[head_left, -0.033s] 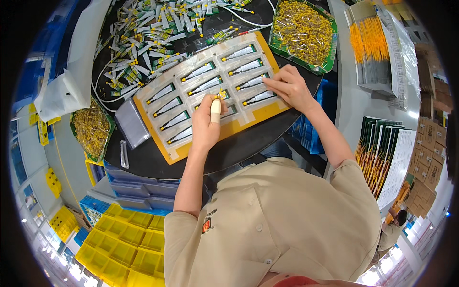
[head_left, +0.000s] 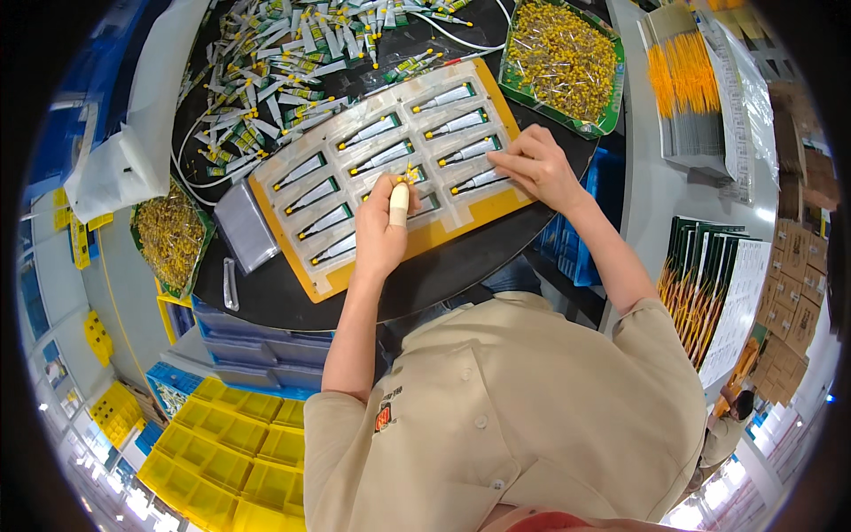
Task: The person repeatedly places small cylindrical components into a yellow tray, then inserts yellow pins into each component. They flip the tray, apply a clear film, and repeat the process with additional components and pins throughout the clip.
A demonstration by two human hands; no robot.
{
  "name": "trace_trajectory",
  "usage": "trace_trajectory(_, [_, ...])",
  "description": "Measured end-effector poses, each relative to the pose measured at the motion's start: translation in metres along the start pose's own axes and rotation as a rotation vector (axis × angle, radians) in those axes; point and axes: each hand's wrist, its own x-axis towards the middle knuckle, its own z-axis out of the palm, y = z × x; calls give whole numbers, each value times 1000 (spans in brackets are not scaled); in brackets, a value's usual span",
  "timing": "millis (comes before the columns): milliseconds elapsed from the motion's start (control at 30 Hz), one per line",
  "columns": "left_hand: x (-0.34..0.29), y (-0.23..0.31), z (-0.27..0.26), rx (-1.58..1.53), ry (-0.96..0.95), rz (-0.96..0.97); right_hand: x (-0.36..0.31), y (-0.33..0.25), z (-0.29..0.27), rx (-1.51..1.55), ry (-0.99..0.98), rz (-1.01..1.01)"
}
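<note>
A small yellow cap point(head_left: 409, 171) is pinched in the left hand point(head_left: 383, 232) over the clear blister tray point(head_left: 390, 168) mid-table; right hand point(head_left: 536, 165) lies flat, steadying the tray's right edge. Cap is best seated squarely in its pocket.

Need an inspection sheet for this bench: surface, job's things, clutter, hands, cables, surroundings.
Surface: round black table, mostly covered.
Job's things: clear blister tray on a yellow board, most pockets holding small tubes; one small yellow part at the left fingertips.
Clutter: loose pile of tubes at the far side; two green trays of yellow parts; clear plastic sheets.
Hands: left hand, bandaged finger, tips on the tray's middle; right hand pressing the tray's right edge.
Cables: white cord through the tube pile.
Surroundings: yellow bins on the floor, stacked printed cards to the right, blue crates.
</note>
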Motion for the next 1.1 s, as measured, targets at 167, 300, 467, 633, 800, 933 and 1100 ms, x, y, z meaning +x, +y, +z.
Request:
trace_trajectory(167, [-16,-1,-15,-187,0,-103,-4,-25,-2,-55,-13,-11])
trace_trajectory(300, [-33,-9,-27,-5,77,-67,14,-59,26,37,8,-75])
trace_trajectory(467, [-52,-15,-42,324,204,130,41,-95,52,100,39,-71])
trace_trajectory(633, [-63,-14,-53,540,171,317,59,-130,66,434,-105,121])
trace_trajectory(800, [-78,-9,-74,516,166,214,86,-134,77,562,-308,28])
trace_trajectory(933, [-94,-7,-120,531,368,98,108,-115,84,513,-280,219])
trace_trajectory(1100, [-90,-26,-117,552,329,320,122,-124,120,417,-132,-20])
